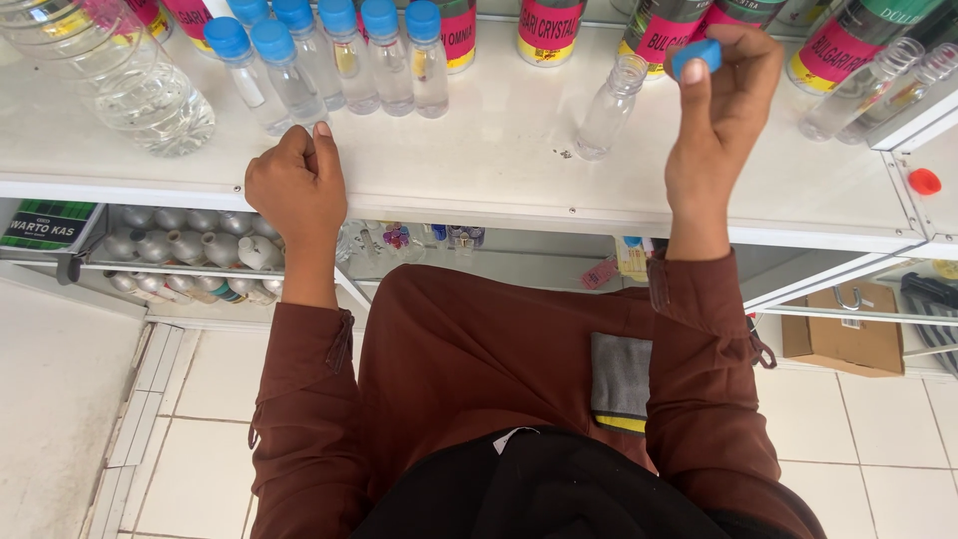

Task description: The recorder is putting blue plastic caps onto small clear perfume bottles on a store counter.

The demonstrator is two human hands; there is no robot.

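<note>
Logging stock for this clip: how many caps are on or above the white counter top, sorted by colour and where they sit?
Blue caps fitted on small clear bottles: 7
Blue cap held in the right hand: 1
Red cap loose on the counter: 1
Total: 9

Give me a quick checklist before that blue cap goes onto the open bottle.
1. Blue cap pinched in right hand fingers: ok.
2. Open bottle upright on the white counter, mouth uncovered: ok.
3. Cap lined up over the mouth: not ok, it sits off to the side.
4. Left hand steadying the bottle: not ok, fisted on the counter, apart from it.
5. Bottle filled: cannot tell, it is clear.
6. Capped bottles stand clear of the open one: ok.
</note>
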